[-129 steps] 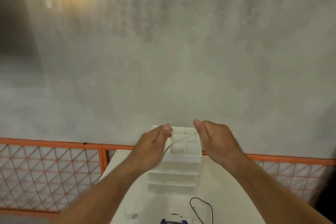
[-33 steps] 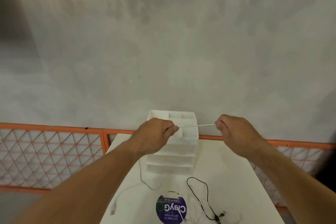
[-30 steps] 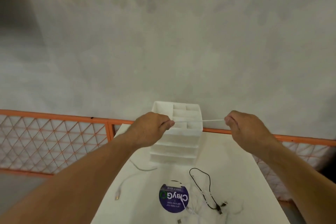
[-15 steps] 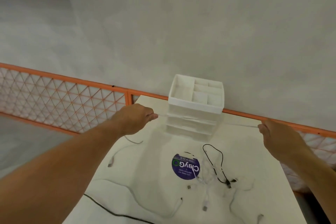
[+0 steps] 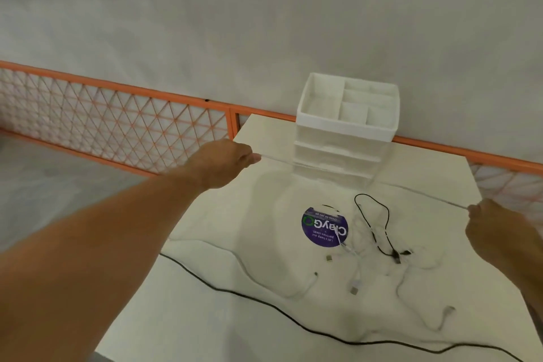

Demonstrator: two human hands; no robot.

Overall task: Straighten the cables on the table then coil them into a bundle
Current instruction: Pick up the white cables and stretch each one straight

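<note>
pinching the thin white cable taut between my left hand and right hand above the tabletop, i judged it light, limp and slippery, best gripped near its ends.

Round purple sticker on white table, upside-down "ClayGO", smaller lines unreadable

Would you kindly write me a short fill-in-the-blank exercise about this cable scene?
1. The taut cable pinched between the left hand and the right hand is ____.
2. The purple sticker shows one large word: ____.
3. The mesh fence behind the table has an ____ frame.
Missing words: white; ClayGo; orange.
</note>
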